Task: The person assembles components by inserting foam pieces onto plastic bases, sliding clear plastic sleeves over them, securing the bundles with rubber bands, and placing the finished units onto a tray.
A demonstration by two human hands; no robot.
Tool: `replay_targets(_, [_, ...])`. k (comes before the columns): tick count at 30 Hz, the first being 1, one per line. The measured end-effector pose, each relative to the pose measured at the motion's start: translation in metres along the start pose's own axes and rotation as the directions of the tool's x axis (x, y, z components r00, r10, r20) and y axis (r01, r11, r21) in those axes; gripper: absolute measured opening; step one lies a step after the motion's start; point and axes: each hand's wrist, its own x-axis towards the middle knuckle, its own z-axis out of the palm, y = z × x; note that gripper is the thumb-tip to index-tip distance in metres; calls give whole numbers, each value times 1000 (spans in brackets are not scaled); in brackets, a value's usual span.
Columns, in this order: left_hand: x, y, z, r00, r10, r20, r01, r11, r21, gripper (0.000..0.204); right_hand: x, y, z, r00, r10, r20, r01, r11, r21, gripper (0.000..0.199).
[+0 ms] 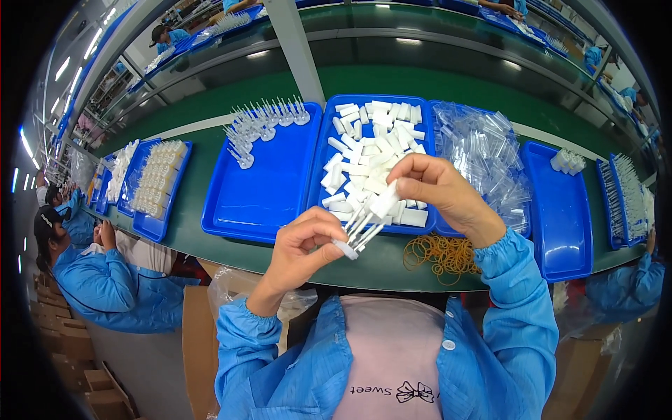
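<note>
Between the fingertips of my left hand (301,246) is the round white base (346,249) of a small piece with several thin rods (361,228) standing out of it. My right hand (448,194) pinches a white rectangular block (384,201) at the upper ends of those rods. Whether the rods reach inside the block cannot be made out. Both hands are above the near edge of a blue tray (316,203) heaped with similar loose white blocks (378,143).
A blue tray (255,192) at left holds several rodded bases (269,117). To the right lie clear plastic sleeves (483,154), then a blue tray (560,210) with a small white cluster (568,162). Tan rubber bands (442,257) lie near the edge. A co-worker (105,273) sits left.
</note>
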Motion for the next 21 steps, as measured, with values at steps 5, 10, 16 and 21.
replay_targets(5, [-1, -2, 1, 999, 32, 18, -33, 997, 63, 20, -11, -2, 6, 997, 74, 15, -74, 996, 41, 16])
replay_targets(10, [-3, -12, 3, 1000, 4, -31, -3, 1000, 30, 20, -18, 0, 9, 989, -139, -59, 113, 940, -323, 13])
replay_targets(16, [-1, -16, 9, 998, 48, 37, -52, 991, 125, 21, -26, 7, 23, 991, -115, 63, 127, 963, -239, 14])
replay_targets(21, [-5, -18, 20, 996, -21, -83, 23, 999, 25, 21, -28, 9, 27, 997, -47, 64, 55, 990, -131, 14])
